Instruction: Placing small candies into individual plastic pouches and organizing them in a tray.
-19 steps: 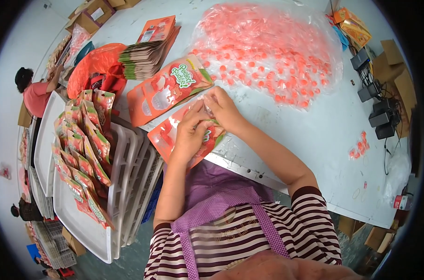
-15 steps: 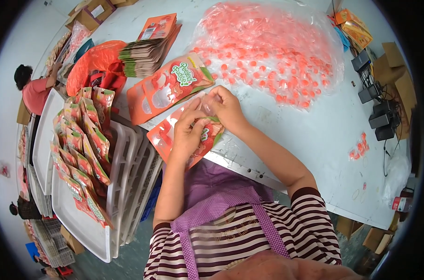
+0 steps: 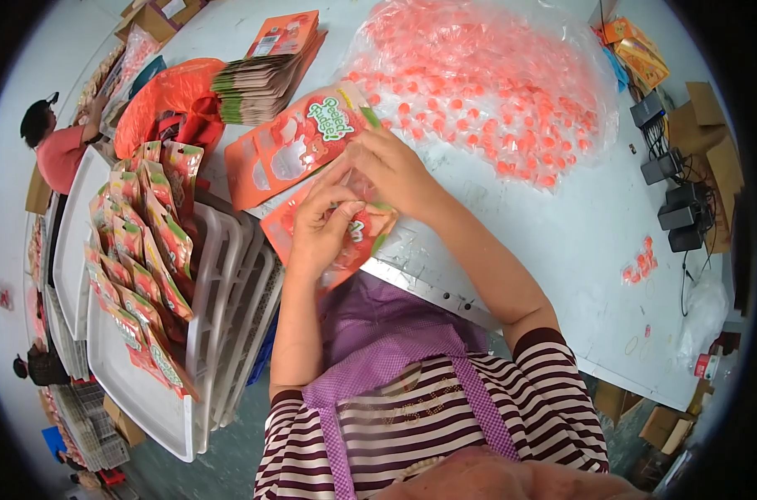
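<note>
My left hand (image 3: 322, 232) grips a red and green pouch (image 3: 363, 242) at the table's near edge, thumb on its printed front. Just beyond, my right hand (image 3: 397, 177) curls its fingers over the pouch's upper part, close to the left fingertips. A bit of clear plastic shows between the two hands; whatever the right fingers pinch is hidden. Another flat pouch (image 3: 291, 154) of the same kind, with see-through windows, lies right behind my hands. To its upper right spreads a big clear bag (image 3: 478, 92) full of small wrapped pieces with red-pink dots.
A stack of flat pouches (image 3: 266, 87) lies beside a red plastic bag (image 3: 157, 104). At my left, filled pouches (image 3: 141, 250) stand on stacked white trays (image 3: 145, 417). Black power adapters (image 3: 678, 208) and loose wrapped pieces (image 3: 641, 262) are at the right. Another person (image 3: 62, 154) works far left.
My right hand has shifted slightly left and its fingers have turned down toward the left fingertips. The left hand keeps its hold on the pouch. The view has moved a little.
</note>
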Action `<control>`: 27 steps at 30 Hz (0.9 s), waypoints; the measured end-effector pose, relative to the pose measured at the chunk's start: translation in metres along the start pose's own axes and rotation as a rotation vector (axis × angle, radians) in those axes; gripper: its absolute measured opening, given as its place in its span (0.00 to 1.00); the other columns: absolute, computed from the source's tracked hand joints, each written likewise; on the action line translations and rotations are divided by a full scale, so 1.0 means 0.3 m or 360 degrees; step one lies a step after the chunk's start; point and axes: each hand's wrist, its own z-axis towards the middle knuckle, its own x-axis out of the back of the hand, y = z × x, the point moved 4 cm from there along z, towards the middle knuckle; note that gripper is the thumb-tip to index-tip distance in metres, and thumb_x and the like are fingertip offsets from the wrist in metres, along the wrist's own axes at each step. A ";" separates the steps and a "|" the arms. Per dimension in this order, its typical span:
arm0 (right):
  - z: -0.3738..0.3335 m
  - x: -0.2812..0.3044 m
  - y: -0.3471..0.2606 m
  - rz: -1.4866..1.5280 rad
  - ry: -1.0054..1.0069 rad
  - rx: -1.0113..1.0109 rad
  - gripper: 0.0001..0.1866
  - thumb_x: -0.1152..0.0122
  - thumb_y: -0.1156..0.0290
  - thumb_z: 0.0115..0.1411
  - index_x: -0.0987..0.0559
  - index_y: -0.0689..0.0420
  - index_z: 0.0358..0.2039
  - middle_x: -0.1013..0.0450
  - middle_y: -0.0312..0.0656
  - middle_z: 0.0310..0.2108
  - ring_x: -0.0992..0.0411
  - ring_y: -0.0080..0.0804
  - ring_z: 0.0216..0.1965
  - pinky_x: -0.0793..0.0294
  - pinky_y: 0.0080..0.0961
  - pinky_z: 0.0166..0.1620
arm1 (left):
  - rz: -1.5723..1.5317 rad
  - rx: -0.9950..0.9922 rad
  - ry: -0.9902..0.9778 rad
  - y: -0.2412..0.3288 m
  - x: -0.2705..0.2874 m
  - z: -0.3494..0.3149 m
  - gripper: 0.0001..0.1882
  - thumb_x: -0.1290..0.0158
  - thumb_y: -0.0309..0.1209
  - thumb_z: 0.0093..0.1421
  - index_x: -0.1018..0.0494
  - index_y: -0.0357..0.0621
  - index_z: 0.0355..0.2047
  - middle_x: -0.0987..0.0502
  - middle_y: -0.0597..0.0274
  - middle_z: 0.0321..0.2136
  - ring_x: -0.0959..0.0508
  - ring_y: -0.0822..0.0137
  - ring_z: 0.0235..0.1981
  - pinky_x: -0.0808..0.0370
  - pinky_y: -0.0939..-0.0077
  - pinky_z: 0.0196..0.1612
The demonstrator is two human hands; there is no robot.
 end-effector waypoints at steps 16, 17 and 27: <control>-0.019 -0.023 -0.098 0.0061 -0.0888 -0.0174 0.16 0.52 0.64 0.61 0.26 0.63 0.25 0.30 0.45 0.25 0.31 0.35 0.30 0.32 0.25 0.38 | -0.0587 -0.0085 0.0137 -0.011 0.043 -0.005 0.04 0.49 0.22 0.56 0.30 0.39 0.33 0.34 0.49 0.53 0.32 0.65 0.51 0.36 0.72 0.52; -0.007 -0.023 -0.080 0.0134 -0.0855 -0.0056 0.17 0.54 0.62 0.62 0.25 0.63 0.26 0.29 0.44 0.25 0.31 0.34 0.31 0.32 0.25 0.39 | -0.0520 -0.0086 0.0108 -0.007 0.038 -0.002 0.04 0.48 0.22 0.56 0.30 0.39 0.33 0.33 0.50 0.53 0.32 0.66 0.51 0.35 0.73 0.52; 0.066 -0.003 -0.106 0.0900 -0.0170 -0.0311 0.32 0.69 0.46 0.65 0.28 0.65 0.28 0.30 0.41 0.29 0.31 0.28 0.34 0.32 0.25 0.43 | -0.0490 -0.0165 0.0099 0.019 0.057 -0.017 0.05 0.47 0.22 0.55 0.30 0.38 0.32 0.33 0.49 0.53 0.32 0.66 0.52 0.36 0.71 0.52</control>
